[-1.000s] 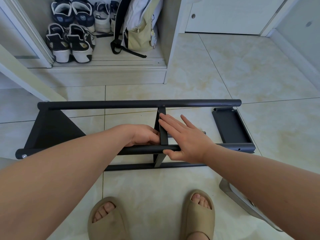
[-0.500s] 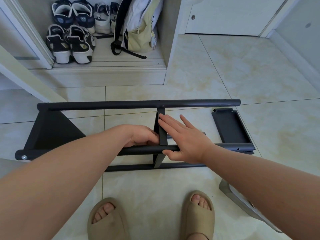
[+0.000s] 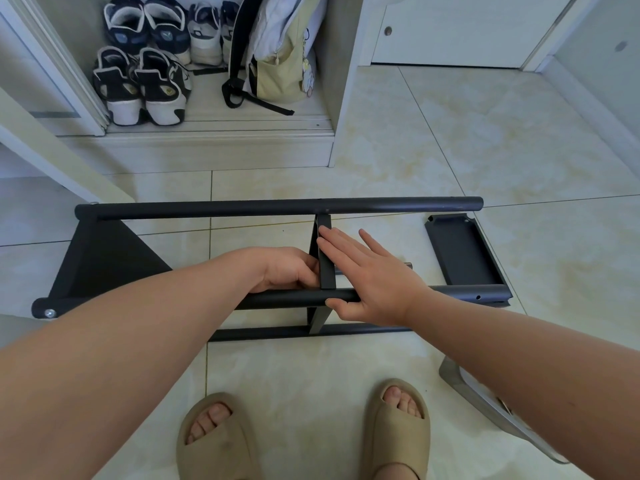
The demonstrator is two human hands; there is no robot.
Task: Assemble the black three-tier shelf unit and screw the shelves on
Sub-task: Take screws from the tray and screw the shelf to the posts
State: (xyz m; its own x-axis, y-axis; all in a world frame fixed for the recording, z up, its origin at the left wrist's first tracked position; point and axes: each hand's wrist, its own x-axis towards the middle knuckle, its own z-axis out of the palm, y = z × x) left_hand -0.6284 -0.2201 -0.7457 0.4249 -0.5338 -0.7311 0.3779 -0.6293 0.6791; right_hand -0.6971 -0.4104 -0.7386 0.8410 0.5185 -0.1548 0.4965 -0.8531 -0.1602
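Note:
The black shelf unit lies on its side on the tiled floor, with a far pole [image 3: 277, 206], a near pole [image 3: 298, 298] and a lower pole [image 3: 346, 330]. One shelf [image 3: 100, 258] is fixed at the left end. A middle shelf [image 3: 325, 258] stands on edge between the poles. My left hand [image 3: 287, 270] is curled against its left face; what it holds is hidden. My right hand [image 3: 370, 275] lies flat on the shelf's right face, thumb under the near pole. A third loose shelf [image 3: 464, 251] lies at the right.
My two feet in beige slippers [image 3: 221, 441] stand just below the frame. A grey metal part [image 3: 491, 403] lies on the floor at the lower right. A low cabinet step holds several sneakers [image 3: 145, 84] and a backpack [image 3: 277, 57].

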